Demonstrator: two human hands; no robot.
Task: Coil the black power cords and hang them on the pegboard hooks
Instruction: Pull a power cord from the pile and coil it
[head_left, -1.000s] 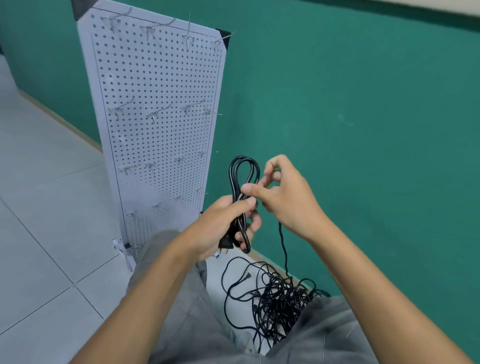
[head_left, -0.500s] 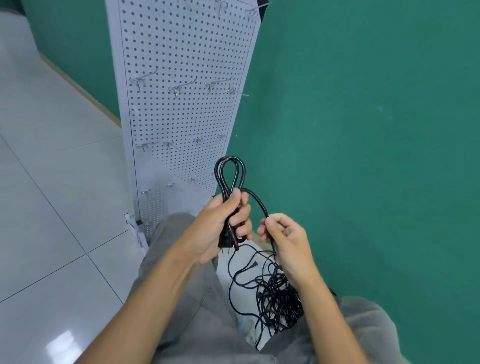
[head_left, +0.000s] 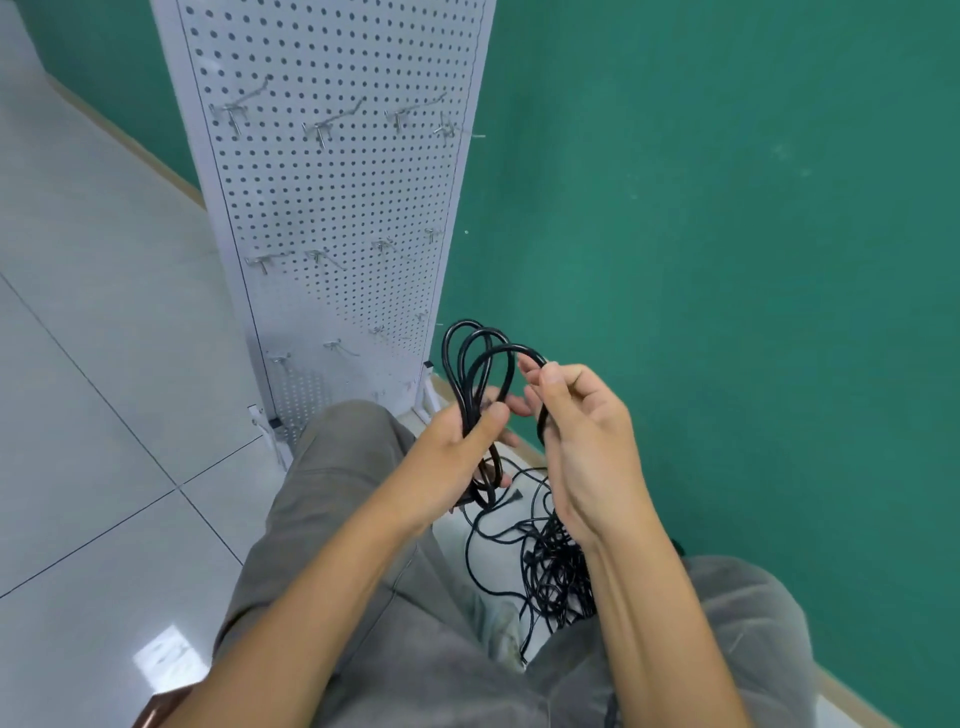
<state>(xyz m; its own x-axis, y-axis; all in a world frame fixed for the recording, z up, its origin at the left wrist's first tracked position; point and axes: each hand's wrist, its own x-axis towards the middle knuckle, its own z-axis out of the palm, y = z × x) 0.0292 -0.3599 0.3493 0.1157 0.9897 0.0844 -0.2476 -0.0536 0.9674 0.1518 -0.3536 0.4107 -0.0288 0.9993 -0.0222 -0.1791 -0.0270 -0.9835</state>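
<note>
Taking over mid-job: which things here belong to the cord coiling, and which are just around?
In the job:
left hand gripping the coiled cord
right hand pinching its next loop
tangled cords on the floor
pegboard, bare hooks

Just around:
green wall
tiled floor

You have two hands in view, the left (head_left: 457, 441) and the right (head_left: 582, 447). One pegboard (head_left: 332, 197) stands ahead with twelve hooks (head_left: 324, 127) showing, four to a row. Three cord loops (head_left: 475, 358) rise above your left hand. One tangled pile (head_left: 550, 571) lies below; its cord count can't be told.
</note>
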